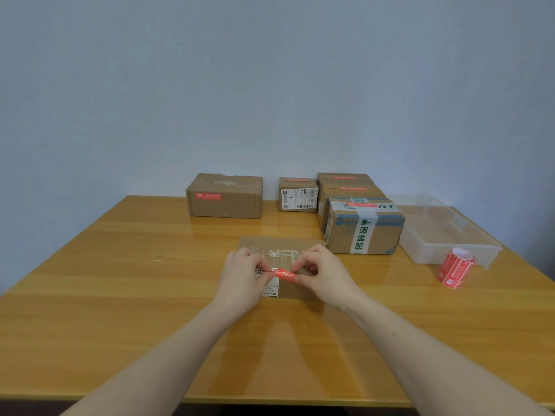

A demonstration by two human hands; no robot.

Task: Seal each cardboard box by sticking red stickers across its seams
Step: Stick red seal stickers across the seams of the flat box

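Worktop [120,310]: yellow-brown wood with a glossy top, set against a pale blue-grey wall.

Clear plastic tub [444,232]: shallow, far right, just behind the roll of stickers.

Taped box [365,232]: brown cardboard with blue print, bound by white tape with green lettering, a red sticker on its top. It stands right of centre, in front of two stacked-looking brown boxes [348,187] that also carry red stickers.

Long box [224,196]: far left of the row at the back edge, red sticker on its front face.

Flat box [282,250]: low cardboard, centre of the worktop, clear tape along its top and a white label at its near left corner; partly hidden by both hands.

Small box [297,195]: back row, centre, white printed label on the front, red sticker on top.

Roll of stickers [455,267]: red with white print, lying on its side near the right edge.

Left hand [243,277]: fingers curled, pinching the left end of the red sticker.

Right hand [326,274]: fingers curled, pinching the right end.

Red sticker [283,275]: held stretched between the two hands over the near edge of the flat box.
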